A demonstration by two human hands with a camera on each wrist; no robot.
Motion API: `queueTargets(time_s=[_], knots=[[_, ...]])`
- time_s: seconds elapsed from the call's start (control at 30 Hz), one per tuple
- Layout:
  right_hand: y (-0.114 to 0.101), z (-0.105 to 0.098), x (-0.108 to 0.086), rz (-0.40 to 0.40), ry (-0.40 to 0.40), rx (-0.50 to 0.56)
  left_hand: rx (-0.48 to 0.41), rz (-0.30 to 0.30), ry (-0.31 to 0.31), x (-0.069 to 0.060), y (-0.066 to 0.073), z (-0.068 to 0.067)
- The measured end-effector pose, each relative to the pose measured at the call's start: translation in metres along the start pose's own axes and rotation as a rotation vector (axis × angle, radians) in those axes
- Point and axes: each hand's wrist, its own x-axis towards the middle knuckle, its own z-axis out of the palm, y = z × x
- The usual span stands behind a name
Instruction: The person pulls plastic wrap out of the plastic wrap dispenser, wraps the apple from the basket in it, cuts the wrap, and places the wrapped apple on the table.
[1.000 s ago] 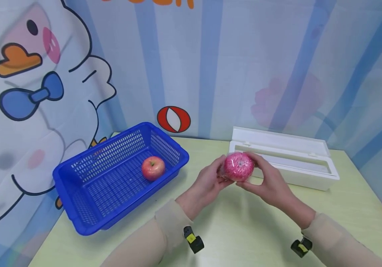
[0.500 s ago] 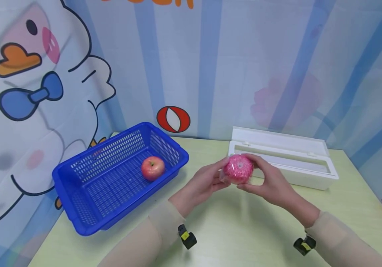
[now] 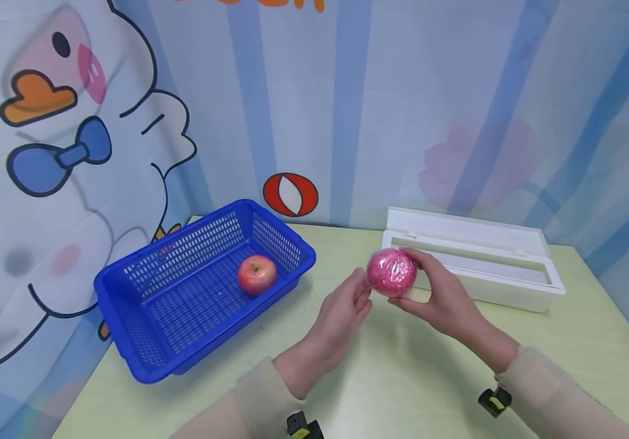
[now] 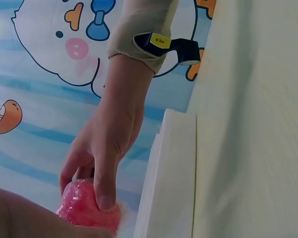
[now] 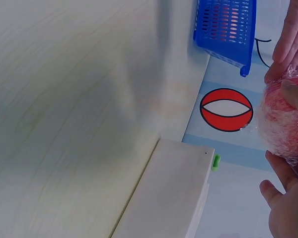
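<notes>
My right hand (image 3: 451,302) holds a round pink bundle (image 3: 391,272) between thumb and fingers, above the table. Shiny clear plastic film covers the bundle, which is roughly apple-sized; what lies inside is hidden. In the right wrist view, loose film sticks out from the pink bundle (image 5: 280,121). My left hand (image 3: 336,320) is on its left side, fingers fairly straight and together, the fingertips at the film. Left of my hands, a bare red apple (image 3: 257,275) lies in the right end of a blue plastic basket (image 3: 204,341).
Behind my right hand stands a long white box (image 3: 512,292), its lid (image 3: 468,227) raised and a window-like opening along its top. A pale wood-grain table (image 3: 402,390) carries everything. Cartoon-printed cloth (image 3: 347,122) hangs at the back and sides.
My left hand has straightened its fingers and slid down along the bundle's left side. My right hand keeps its hold, and the bundle has turned slightly. Basket, apple and box stay in place.
</notes>
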Motion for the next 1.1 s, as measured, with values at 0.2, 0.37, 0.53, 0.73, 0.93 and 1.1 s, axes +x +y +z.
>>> queueTargets(time_s=[0.2, 0.37, 0.53, 0.73, 0.93, 1.1], knots=[[-0.003, 0.004, 0.0, -0.003, 0.01, -0.034, -0.018, 0.012, -0.005, 0.002, -0.003, 0.007], [-0.003, 0.005, -0.001, 0.002, 0.008, -0.047, -0.028, -0.001, -0.028, 0.005, -0.004, 0.008], [-0.001, 0.004, -0.005, 0.037, -0.034, -0.033, 0.05, -0.034, -0.051, 0.006, -0.006, -0.004], [0.002, 0.003, -0.007, 0.07, -0.102, 0.055, 0.423, -0.004, 0.012, 0.011, -0.007, -0.03], [0.001, 0.011, -0.002, 0.068, -0.156, 0.148, 0.68, 0.164, 0.039, 0.014, -0.009, -0.047], [0.001, 0.018, 0.004, 0.079, -0.185, 0.181, 0.684, 0.2, 0.013, 0.014, -0.011, -0.052]])
